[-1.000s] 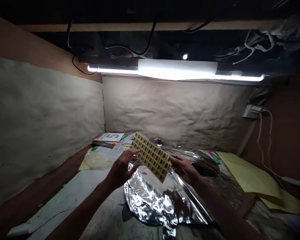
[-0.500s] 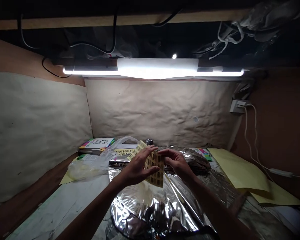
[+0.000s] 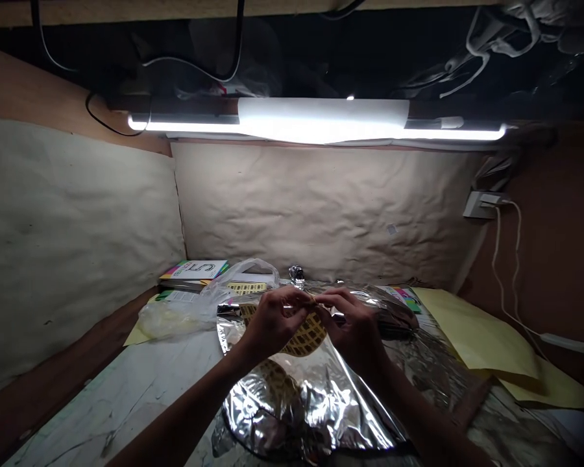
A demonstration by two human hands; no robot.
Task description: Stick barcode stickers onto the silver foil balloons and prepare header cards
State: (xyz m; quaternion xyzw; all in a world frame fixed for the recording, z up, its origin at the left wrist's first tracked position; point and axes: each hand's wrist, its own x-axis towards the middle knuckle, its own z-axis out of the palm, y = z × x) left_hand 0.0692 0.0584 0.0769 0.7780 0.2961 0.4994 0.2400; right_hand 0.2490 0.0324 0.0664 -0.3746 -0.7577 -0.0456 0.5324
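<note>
A yellow sheet with rows of dark rectangles, like a sticker sheet [image 3: 305, 338], hangs bent from my two hands. My left hand [image 3: 279, 318] pinches its upper edge between thumb and fingers. Close beside it, my right hand [image 3: 348, 318] is closed on the same edge, fingertips nearly meeting the left ones. Whether a single sticker sits between the fingertips is too small to tell. Beneath both hands spreads a shiny silver foil sheet [image 3: 321, 415], which reflects the yellow sheet.
A clear plastic bag [image 3: 189, 314] lies at left by a stack of booklets [image 3: 194, 270]. Another patterned yellow sheet [image 3: 246, 287] lies behind. Yellow paper [image 3: 477, 331] covers the right side. A white cable [image 3: 497, 259] drops from a wall socket [image 3: 479, 204]. A tube light [image 3: 321, 123] hangs above.
My left hand has gone from spread fingers to a pinch at the sheet's edge. Both hands have drawn together, and the sheet now bends into a curve. The view has tilted slightly down.
</note>
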